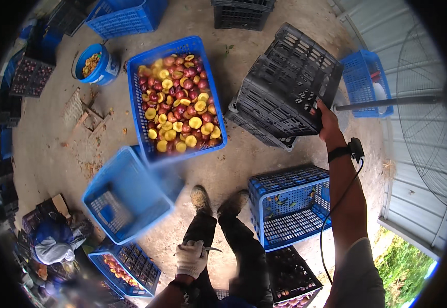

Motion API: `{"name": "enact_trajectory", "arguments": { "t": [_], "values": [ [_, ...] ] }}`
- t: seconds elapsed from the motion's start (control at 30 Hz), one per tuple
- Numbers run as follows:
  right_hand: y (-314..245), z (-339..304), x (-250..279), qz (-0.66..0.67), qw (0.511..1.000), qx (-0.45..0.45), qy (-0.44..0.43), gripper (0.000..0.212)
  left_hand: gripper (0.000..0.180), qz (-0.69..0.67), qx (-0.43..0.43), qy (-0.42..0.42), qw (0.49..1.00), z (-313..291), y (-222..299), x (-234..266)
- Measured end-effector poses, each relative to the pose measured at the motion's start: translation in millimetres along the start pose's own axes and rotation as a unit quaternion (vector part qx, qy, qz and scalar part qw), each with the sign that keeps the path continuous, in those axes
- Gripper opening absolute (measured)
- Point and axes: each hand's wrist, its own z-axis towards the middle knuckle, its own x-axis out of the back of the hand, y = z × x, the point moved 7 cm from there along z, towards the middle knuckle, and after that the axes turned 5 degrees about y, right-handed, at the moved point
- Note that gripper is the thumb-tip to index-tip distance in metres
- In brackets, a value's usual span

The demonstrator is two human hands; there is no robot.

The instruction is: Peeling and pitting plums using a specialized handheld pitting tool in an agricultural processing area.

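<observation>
My right hand (pixel 329 122) is bare and its fingers are wrapped round the edge of a black plastic crate (pixel 290 77), which sits tilted on another dark crate (pixel 256 126). A white knitted glove covers my left hand (pixel 190 258), closed on a small knife (pixel 213 249) whose curved blade points right, in front of my legs. Ahead stands a blue crate (pixel 214 90) full of red plums, many cut into halves with yellow flesh. An empty light-blue crate (pixel 136 177), partly blurred, lies tilted nearer me on the left.
Beside my right leg a blue crate (pixel 289 241) lies on its side, above a black crate (pixel 295 280). A blue bucket (pixel 105 69) with yellow scraps stands far left. A person (pixel 54 244) is at lower left. A fan (pixel 423 102) stands by the metal wall at right.
</observation>
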Motion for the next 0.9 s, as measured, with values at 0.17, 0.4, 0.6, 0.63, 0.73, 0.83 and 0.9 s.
{"name": "enact_trajectory", "arguments": {
  "t": [0.17,0.4,0.6,0.63,0.73,0.83,0.9],
  "values": [
    [-61,-33,-28,-0.05,0.995,0.047,-0.07,0.025,0.035,-0.061,0.181,0.045,0.98,-79,-24,35],
    [-184,-165,7,-0.091,0.975,0.079,-0.189,0.026,0.028,-0.15,0.345,0.168,0.911,-154,-21,112],
    [-228,-341,37,-0.287,0.876,0.358,-0.152,0.029,0.022,-0.285,0.379,0.225,0.851,-179,9,123],
    [-230,-360,35,-0.278,0.9,0.291,-0.166,0.026,0.022,-0.305,0.379,0.229,0.843,-182,14,127],
    [-212,-404,27,-0.303,0.894,0.195,-0.266,0.023,0.021,-0.42,0.413,0.254,0.767,-192,24,150],
    [-180,-452,17,-0.403,0.838,0.165,-0.328,0.023,0.022,-0.51,0.45,0.265,0.684,-210,48,195],
    [-158,-480,9,-0.462,0.789,0.117,-0.388,0.022,0.024,-0.52,0.434,0.29,0.676,-219,81,241]
  ]
}}
